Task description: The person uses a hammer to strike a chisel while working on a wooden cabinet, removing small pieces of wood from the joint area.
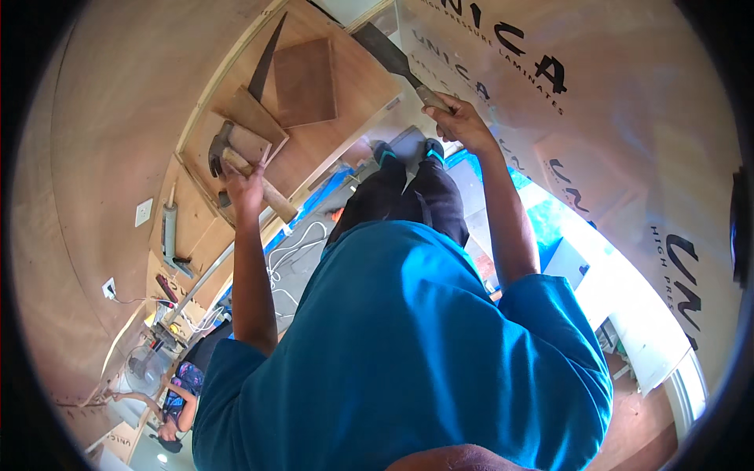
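Observation:
My left hand (245, 190) is closed around the wooden handle of a hammer (278, 201), whose dark head lies over the plywood bench top (357, 90). Small light wood pieces (250, 144) rest right beside that hand. Held out to the right, my right hand (465, 124) grips the handle of a scraper (385, 49); its broad dark blade points up and left, near the far corner of the bench. Between the two hands, a square brown board (305, 83) lies flat on the plywood. A dark tapering blade (268, 59), like that of a handsaw, lies left of the board.
A caulking gun (170, 235) lies left of the bench top. White cable (275, 267) loops over the floor beside my legs. Printed laminate panels (542, 157) stand on the right. Another person (179, 400) works at the lower left, by a wall with sockets (144, 212).

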### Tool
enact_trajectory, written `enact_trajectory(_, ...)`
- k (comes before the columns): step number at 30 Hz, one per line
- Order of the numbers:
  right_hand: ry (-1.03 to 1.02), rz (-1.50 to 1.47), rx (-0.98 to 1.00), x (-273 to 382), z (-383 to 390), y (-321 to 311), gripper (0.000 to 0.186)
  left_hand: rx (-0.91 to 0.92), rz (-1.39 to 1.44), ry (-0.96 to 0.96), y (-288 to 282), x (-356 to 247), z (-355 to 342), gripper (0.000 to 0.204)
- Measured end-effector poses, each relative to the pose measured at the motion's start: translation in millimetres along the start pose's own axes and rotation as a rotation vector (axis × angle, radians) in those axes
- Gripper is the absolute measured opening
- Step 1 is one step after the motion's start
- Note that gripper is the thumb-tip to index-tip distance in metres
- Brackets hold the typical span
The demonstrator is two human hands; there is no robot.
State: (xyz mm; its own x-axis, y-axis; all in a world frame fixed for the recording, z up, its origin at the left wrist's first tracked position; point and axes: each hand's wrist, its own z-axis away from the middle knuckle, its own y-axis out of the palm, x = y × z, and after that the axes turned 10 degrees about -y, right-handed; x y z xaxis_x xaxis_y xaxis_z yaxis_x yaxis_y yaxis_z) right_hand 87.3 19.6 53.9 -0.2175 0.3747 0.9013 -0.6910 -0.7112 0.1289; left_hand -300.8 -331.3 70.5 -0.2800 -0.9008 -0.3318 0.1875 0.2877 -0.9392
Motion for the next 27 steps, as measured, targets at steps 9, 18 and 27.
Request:
enact_trajectory(9, 0.005, -0.038, 0.094, -15.6, -20.1, -10.7, 0.056, 0.190, 0.685, -0.424, 2.6, 67.3, -7.1, 0.061)
enact_trajectory(18, -0.139, -0.185, 0.041, -18.8, -16.5, -14.2, 0.057, -0.065, 0.780, -0.098, -63.6, -113.4, 164.0, 0.067)
enact_trajectory(27, -0.499, -0.264, 0.158, -19.0, -21.7, -20.9, 0.018, 0.250, 0.691, 0.018, 38.5, -140.0, 313.9, 0.071)
